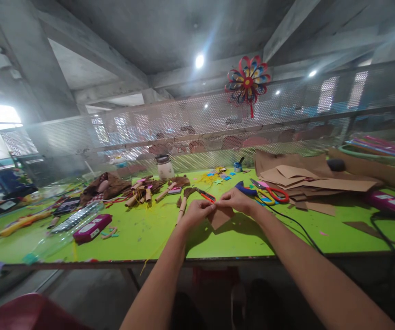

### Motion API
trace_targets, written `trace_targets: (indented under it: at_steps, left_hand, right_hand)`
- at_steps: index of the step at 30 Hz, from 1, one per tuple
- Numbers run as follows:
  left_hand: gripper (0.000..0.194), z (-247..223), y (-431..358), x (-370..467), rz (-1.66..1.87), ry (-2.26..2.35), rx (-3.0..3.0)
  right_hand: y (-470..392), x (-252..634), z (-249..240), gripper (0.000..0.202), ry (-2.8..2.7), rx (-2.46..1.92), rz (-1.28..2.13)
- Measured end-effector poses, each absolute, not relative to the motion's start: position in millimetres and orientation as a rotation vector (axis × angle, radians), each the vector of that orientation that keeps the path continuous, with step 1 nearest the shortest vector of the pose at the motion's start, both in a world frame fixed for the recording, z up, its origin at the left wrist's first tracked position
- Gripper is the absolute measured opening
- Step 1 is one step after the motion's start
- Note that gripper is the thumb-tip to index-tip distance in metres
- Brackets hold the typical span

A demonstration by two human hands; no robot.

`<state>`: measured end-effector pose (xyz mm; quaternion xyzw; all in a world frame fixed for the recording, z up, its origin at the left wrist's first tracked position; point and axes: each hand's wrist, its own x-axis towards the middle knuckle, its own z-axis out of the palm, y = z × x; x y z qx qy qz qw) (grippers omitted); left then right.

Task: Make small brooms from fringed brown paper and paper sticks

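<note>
Head-camera view: both hands meet over a lime-green worktable (142,238), fingertips pinched together on a piece of brown paper (219,216). The left hand (197,211) and the right hand (237,200) each grip the paper's upper edge, knuckles almost touching, while the rest of the sheet hangs down to a point and rests on the tabletop just below them, casting a shadow toward the near edge. Whether anything smaller is held between the fingers cannot be told.

Just beyond the hands lie orange-handled snips (207,196) and a small brush-like bundle on a stick (183,201). To the right, red-handled scissors (275,192) sit beside a yellow-handled pair (264,199), and a black cable (297,224) trails past the right forearm toward the table's front. A stack of brown paper sheets (317,181) spreads farther right, with a magenta box (392,204) near the far right edge.

To the left, a second magenta box (92,227) lies flat, well apart from the hands, near a pile of brown stick figures (142,190) and a white jar (164,167). Behind the table runs a perforated metal screen (183,123), on which a multicoloured paper flower (247,82) hangs.
</note>
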<state>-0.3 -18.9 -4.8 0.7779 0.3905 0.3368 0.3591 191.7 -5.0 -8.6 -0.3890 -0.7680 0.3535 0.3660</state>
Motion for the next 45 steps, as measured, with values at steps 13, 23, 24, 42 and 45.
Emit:
trace_targets:
  at_steps: [13,23,24,42,45]
  left_hand:
    - [0.043,7.0,-25.9,-2.3,0.835,0.970,1.946]
    - [0.033,-2.7,-15.4,-5.7,0.824,0.927,1.804]
    - [0.032,-2.8,-15.4,-5.5,0.832,0.931,1.793]
    - [0.028,0.1,-19.8,-0.4,0.945,1.118,1.989]
    - [0.032,2.0,-22.6,0.8,0.975,1.102,1.977]
  right_hand:
    - [-7.0,194.2,-6.0,0.045,-1.857,-0.969,1.064]
    - [-7.6,201.0,-4.6,0.041,-1.819,-0.941,1.210]
    - [-7.6,201.9,-4.3,0.041,-1.822,-0.950,1.206]
    - [-5.2,197.6,-7.0,0.049,-1.926,-0.981,1.053]
    - [-10.8,194.0,-2.8,0.045,-1.917,-0.960,1.036]
